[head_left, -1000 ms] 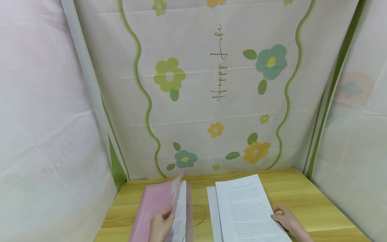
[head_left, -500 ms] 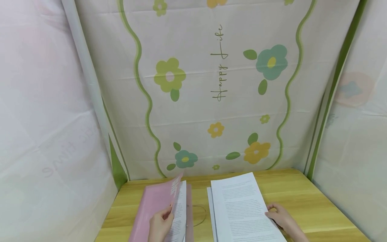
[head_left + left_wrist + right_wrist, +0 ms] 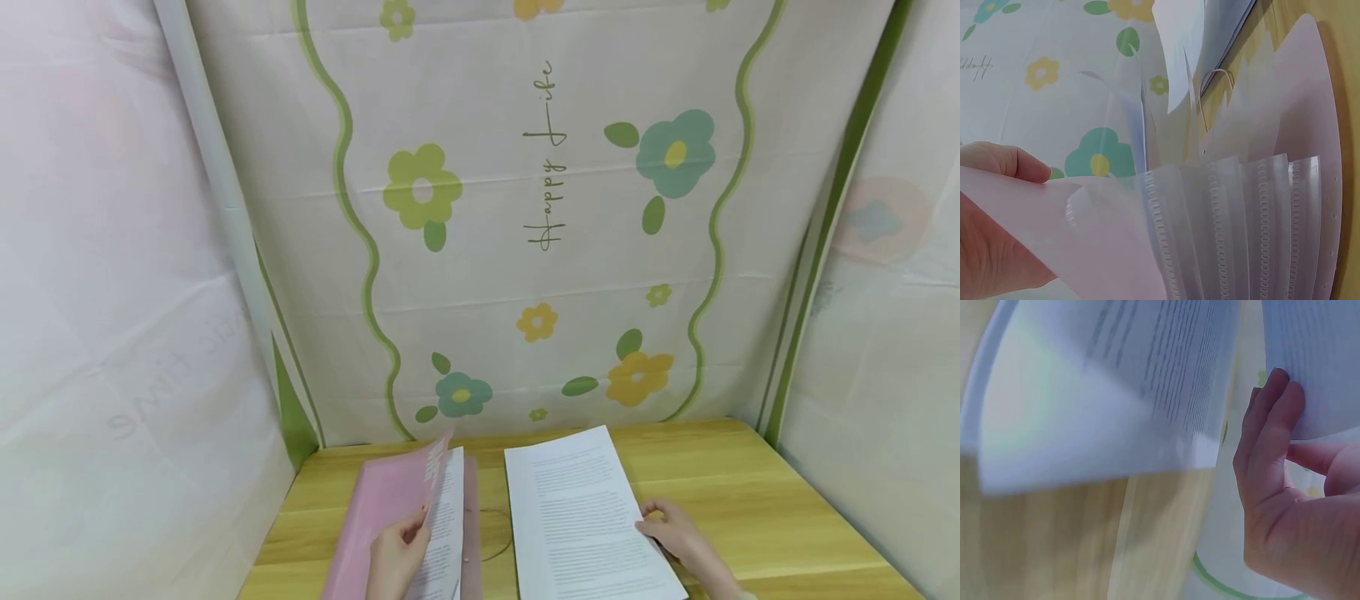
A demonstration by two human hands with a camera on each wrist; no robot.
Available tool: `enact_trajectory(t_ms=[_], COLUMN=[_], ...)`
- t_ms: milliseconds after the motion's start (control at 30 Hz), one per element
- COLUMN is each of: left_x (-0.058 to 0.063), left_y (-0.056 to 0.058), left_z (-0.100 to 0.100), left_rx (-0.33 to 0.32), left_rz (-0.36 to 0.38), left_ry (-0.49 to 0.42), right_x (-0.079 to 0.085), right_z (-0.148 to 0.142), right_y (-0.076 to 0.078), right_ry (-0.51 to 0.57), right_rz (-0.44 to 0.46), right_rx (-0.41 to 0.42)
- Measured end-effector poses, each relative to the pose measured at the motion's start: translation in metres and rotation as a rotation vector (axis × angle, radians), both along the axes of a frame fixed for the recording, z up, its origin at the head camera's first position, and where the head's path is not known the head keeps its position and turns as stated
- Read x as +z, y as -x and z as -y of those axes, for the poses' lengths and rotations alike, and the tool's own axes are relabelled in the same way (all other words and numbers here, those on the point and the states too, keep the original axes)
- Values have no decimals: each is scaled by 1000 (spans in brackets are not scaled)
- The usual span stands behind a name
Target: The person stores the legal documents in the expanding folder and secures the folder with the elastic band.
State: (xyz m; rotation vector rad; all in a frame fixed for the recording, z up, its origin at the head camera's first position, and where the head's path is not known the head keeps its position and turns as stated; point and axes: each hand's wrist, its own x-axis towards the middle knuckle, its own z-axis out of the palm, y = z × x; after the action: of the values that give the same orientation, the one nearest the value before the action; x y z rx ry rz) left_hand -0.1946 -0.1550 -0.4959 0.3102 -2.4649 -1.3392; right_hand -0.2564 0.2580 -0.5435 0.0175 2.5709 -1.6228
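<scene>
Two hands on two separate things here: the left hand (image 3: 397, 557) pinches the raised front cover of a pink folder (image 3: 378, 508), and the right hand (image 3: 678, 537) has a printed sheet (image 3: 581, 517) between thumb and fingers, gripping its right long edge. So neither hand is free. The relation I'd watch is this one: the printed sheet lies to the left of the right hand, its long axis running away from the person with the far end leaning a bit left, and the pink folder sits left of that again, its gaping side facing the sheet. Between them there's just a strip of wooden table (image 3: 780, 517) with a thin loop (image 3: 493, 533) on it, cord or band, can't tell. Right hand's clearly the nearer one to the sheet; the left is on the folder. The right wrist view shows more paper (image 3: 1116, 412) lying below the held sheet, how many pages I can't say. From the left wrist you get the clear pockets (image 3: 1235, 231) fanned inside the folder.
</scene>
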Motion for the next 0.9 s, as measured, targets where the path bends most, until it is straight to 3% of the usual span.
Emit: enact_trajectory(t_ms=[367,633,900], left_x=[3,4,3], left_y=[0,2,1], left_z=[1,2,2], left_rx=[22,15,15], left_rz=[-14,10,8], left_ry=[-33,-72,-73], right_x=[1,2,1], right_z=[22,36,47], right_y=[5,9,11], right_ry=[50,71,111], right_rz=[74,71,60], right_rx=[43,0,34])
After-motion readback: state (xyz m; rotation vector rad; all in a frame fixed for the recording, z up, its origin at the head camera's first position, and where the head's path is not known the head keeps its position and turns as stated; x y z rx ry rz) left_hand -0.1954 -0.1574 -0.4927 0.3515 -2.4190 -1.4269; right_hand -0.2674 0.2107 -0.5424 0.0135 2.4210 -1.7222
